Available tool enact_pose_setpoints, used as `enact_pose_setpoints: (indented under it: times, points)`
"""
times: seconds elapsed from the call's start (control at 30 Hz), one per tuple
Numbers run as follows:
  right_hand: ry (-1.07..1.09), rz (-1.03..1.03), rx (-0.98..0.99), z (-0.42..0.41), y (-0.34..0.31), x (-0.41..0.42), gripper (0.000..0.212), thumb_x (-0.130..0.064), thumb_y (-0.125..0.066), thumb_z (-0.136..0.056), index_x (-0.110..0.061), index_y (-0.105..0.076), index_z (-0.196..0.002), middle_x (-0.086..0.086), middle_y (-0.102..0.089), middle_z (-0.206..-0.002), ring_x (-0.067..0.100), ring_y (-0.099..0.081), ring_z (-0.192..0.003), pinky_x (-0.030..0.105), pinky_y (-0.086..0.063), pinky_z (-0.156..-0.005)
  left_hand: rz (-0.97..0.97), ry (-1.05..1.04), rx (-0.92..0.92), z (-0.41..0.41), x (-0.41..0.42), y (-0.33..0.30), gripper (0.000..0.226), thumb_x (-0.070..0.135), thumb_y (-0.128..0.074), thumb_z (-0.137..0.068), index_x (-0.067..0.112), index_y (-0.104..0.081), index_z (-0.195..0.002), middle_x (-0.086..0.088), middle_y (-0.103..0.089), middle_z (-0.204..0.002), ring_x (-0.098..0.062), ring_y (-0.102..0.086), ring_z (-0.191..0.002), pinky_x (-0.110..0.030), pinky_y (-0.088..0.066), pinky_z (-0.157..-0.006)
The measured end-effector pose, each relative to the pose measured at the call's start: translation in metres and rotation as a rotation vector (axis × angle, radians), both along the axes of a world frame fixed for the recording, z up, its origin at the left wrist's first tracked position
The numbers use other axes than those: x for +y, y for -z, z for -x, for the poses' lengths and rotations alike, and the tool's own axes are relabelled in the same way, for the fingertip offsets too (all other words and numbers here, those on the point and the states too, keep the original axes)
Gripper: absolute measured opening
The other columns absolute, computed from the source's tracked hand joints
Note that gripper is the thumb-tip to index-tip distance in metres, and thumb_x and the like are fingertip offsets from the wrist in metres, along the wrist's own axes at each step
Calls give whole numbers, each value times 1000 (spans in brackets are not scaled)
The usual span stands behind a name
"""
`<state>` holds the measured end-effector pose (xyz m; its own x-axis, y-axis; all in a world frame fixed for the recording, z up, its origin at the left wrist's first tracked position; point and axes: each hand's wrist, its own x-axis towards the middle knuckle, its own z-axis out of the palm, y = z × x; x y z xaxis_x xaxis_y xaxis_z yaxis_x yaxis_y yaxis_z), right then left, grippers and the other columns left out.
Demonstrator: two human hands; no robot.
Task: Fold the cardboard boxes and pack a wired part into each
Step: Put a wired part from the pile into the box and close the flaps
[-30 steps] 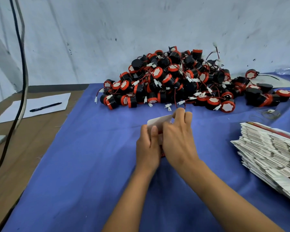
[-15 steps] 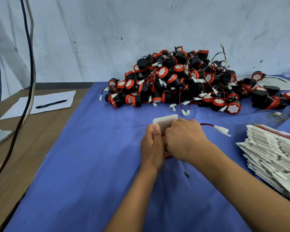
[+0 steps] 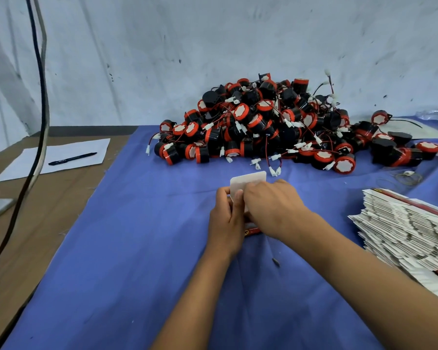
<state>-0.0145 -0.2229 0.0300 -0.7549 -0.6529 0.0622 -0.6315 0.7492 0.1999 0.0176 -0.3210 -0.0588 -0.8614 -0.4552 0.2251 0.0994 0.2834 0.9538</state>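
Far left, two cables (image 3: 39,97), one black and one grey, hang down across the brown table (image 3: 36,223). Beside them a black pen (image 3: 72,159) lies on a white sheet of paper (image 3: 61,157), and a grey object pokes in at the left edge, too cut off to tell what it is.

Onto the blue cloth (image 3: 137,248) now, and here's the action in the middle. The left hand (image 3: 225,221) is wrapped around the small cardboard box (image 3: 248,181), thumb laid up its near side, fingers gripping it from the left. The right hand (image 3: 273,205) is closed over the top of the same box, knuckles up and fingers curled down; what those fingertips are pressing is hidden. A white flap stands up behind both hands, and a strip of red print shows under them, down on the cloth. Whether a part is inside, can't tell.

Behind the hands, against the wall, sits the big pile of wired parts (image 3: 276,127), black and red drums with white connectors on thin leads spilling toward the box.

Far right, a stack of flat boxes (image 3: 402,233) lies on the cloth, well apart from the hands.
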Motion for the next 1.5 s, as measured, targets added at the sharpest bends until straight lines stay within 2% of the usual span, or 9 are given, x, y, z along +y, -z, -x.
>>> enact_pose_setpoints:
  times: [0.13,0.27,0.4,0.57,0.8,0.9,1.13,1.3,1.5]
  points:
    - [136,-5,-33,-4,2,-3,20,-14,-51,-97,-20,-54,-78,1,-58,-110,23,-47,-95,33,-32,-78,190,-14,-18,-2,3,1,19,44,-46,-102,26,-44,-96,5,-67,-84,-21,-63,-76,-49,-54,-66]
    - [131,-69,53,-6,6,6,17,-25,-58,-94,-22,-69,-106,8,-41,-130,31,-29,-126,35,-28,-82,314,-29,-43,-2,11,0,33,35,-56,-101,33,-34,-125,12,-70,-108,-14,-64,-86,-26,-44,-59]
    - [83,142,24,2,12,21,21,-22,-59,-93,-20,-66,-112,8,-36,-121,31,-33,-117,35,-41,-82,169,-65,-39,-1,23,-1,49,43,-47,-90,32,-31,-135,14,-68,-108,-11,-65,-86,-28,-51,-63]
    - [345,279,-122,14,19,55,37,-44,-55,-99,-13,-45,-118,10,-57,-118,32,-53,-106,41,-50,-81,107,-131,-50,9,13,3,25,8,-55,-95,20,-49,-117,1,-64,-90,-21,-59,-82,-34,-46,-66]
    - [267,626,-65,6,7,52,8,-10,-57,-87,-16,-60,-93,4,-66,-83,30,-60,-83,41,-53,-63,52,-130,-77,14,11,0,17,13,-67,-92,16,-55,-104,-12,-65,-89,-24,-59,-77,-40,-51,-69]
    - [175,753,-107,6,6,34,18,-8,-63,-85,-19,-72,-97,-1,-71,-91,23,-63,-87,40,-57,-71,1,-100,-85,11,10,0,20,18,-74,-88,18,-60,-102,-8,-70,-93,-17,-63,-79,-34,-54,-70]
    - [-50,608,-115,12,31,19,31,-2,-56,-87,-18,-74,-106,1,-61,-98,22,-57,-89,35,-49,-70,-62,-76,-117,12,8,0,23,16,-83,-79,28,-65,-85,10,-74,-79,-10,-70,-74,-26,-57,-62]
    - [76,512,-13,11,30,12,27,-3,-61,-88,-19,-71,-108,-4,-41,-94,15,-36,-80,21,-29,-63,-76,-88,-132,13,9,-3,24,19,-84,-78,27,-65,-90,9,-75,-86,-4,-71,-75,-27,-58,-66]
    - [111,427,-21,5,21,7,16,-4,-55,-91,-18,-62,-94,1,-41,-105,22,-48,-99,22,-32,-66,-77,-94,-165,13,8,-5,18,15,-78,-80,23,-65,-89,5,-76,-87,-19,-74,-81,-49,-62,-76]
